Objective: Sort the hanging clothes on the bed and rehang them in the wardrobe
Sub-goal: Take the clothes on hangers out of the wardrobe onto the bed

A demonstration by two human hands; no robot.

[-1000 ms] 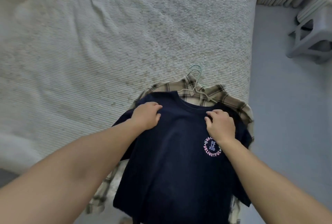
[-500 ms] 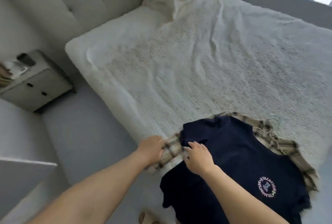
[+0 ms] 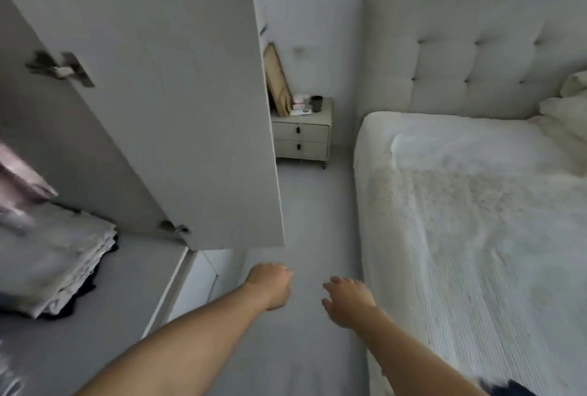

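- Between the two hands: bare floor only; neither holds anything.
- Left hand (image 3: pixel 270 284): fingers loosely curled, touching nothing.
- Right hand (image 3: pixel 347 298): fingers relaxed and spread, empty.
- Behind the right wrist: a dark garment (image 3: pixel 508 388) lies on the bed (image 3: pixel 476 236) edge, mostly out of view.
- Handling, as judged: soft, light, limp; take it at the shoulders or hanger.
- Left of the left fingers: open wardrobe door (image 3: pixel 158 93), folded linens (image 3: pixel 54 256).

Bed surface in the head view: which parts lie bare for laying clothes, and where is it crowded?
The bed is bare from the floor-side edge across its middle. Pillows crowd the corner by the headboard; a dark garment sits at the bottom edge. Both hands, left hand and right hand, are empty.
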